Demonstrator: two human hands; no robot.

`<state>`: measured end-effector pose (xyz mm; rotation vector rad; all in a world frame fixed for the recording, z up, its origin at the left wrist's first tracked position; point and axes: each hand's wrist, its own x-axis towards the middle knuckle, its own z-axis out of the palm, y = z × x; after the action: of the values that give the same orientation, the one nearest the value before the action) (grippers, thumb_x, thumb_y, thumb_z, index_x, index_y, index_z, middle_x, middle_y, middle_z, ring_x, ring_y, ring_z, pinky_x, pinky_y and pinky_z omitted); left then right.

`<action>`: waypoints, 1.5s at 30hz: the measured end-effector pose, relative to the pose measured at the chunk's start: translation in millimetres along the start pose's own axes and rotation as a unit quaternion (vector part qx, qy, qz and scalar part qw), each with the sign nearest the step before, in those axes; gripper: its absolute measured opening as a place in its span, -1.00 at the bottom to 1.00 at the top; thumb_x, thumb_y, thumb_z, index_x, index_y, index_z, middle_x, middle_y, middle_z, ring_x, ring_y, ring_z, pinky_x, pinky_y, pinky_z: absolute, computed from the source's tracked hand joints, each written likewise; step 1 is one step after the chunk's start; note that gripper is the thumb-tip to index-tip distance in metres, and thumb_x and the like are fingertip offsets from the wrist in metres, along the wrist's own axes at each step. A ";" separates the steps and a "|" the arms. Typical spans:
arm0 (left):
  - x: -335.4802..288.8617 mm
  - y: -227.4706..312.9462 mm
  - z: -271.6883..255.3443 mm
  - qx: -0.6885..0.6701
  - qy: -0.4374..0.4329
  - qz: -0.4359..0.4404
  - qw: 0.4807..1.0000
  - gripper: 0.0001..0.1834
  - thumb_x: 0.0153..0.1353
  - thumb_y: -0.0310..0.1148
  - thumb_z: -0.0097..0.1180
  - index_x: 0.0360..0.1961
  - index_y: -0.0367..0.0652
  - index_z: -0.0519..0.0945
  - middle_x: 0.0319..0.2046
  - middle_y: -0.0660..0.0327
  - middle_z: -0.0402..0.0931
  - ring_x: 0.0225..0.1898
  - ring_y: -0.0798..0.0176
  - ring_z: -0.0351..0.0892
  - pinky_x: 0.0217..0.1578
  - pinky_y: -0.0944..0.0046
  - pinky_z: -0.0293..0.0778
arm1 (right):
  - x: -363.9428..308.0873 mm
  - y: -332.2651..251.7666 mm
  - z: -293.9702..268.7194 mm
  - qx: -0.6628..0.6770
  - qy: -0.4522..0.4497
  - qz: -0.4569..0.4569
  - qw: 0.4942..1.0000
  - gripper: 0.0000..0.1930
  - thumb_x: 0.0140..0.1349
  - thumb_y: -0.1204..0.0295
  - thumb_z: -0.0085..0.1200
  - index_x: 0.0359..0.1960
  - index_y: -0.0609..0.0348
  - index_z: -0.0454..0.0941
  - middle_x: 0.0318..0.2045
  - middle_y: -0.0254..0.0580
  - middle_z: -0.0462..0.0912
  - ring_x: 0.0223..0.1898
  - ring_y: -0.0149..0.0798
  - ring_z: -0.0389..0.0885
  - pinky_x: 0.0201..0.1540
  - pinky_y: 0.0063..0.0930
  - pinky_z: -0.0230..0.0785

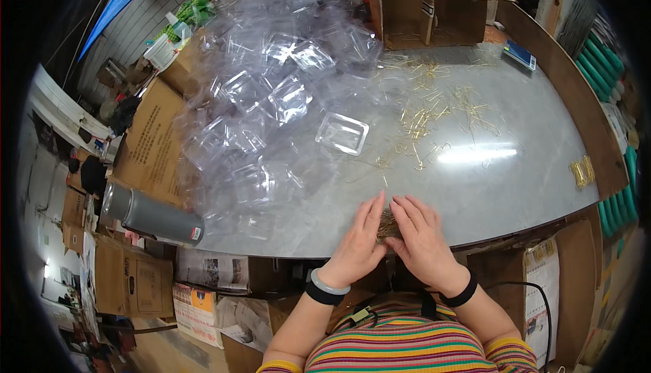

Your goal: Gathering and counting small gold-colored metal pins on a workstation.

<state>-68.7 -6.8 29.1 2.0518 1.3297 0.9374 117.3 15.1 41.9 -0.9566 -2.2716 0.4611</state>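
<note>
At the table's near edge, a small bundle of thin gold-coloured wire hooks is pressed between my two hands. My left hand flanks it on the left, fingers straight and together. From the other side my right hand closes in, its thumb at the bundle's near end. Parts of the bundle are hidden by the fingers. Beyond my fingertips, a few loose hooks lie on the grey tabletop. Farther back is a looser scatter of gold wire hooks.
Clear plastic trays heap over the table's left side; one single tray lies at the heap's edge. A grey bottle rests at the left edge. Tied gold hooks lie far right. A cardboard box stands behind.
</note>
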 end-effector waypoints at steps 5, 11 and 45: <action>-3.9 3.3 -10.7 -0.006 0.039 0.001 0.999 0.05 0.04 -0.51 0.35 0.51 -0.27 0.01 0.38 -0.17 0.14 0.39 -0.27 0.16 0.38 -0.01 0.20 | 5.9 6.6 2.8 -0.067 -0.037 -0.019 0.997 -0.34 0.22 0.27 0.27 0.31 0.26 0.33 0.24 -0.04 0.46 0.33 0.04 0.33 0.41 0.11 0.02; -30.2 11.4 -25.0 0.191 0.069 -0.113 0.973 -0.19 0.01 -0.40 0.46 0.31 -0.29 0.38 0.20 -0.08 0.39 0.21 -0.18 0.40 0.17 0.00 0.40 | 5.9 12.0 5.6 -0.052 -0.054 -0.074 0.994 -0.47 0.23 0.36 0.25 0.21 0.20 0.41 0.17 -0.09 0.50 0.30 -0.02 0.40 0.40 0.05 0.13; 4.8 12.4 21.2 0.109 0.003 0.004 0.994 -0.34 0.16 -0.48 0.29 0.29 -0.31 0.35 0.28 -0.08 0.28 0.38 -0.26 0.21 0.40 -0.27 0.06 | 1.4 39.3 -22.8 0.067 -0.044 -0.018 0.997 -0.36 0.08 0.52 0.29 0.26 0.24 0.39 0.14 0.06 0.52 0.22 0.13 0.46 0.27 -0.04 0.30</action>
<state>-43.9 -8.3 26.2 2.2193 1.4854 0.8341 151.9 44.4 38.6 -0.8425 -2.2993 0.6425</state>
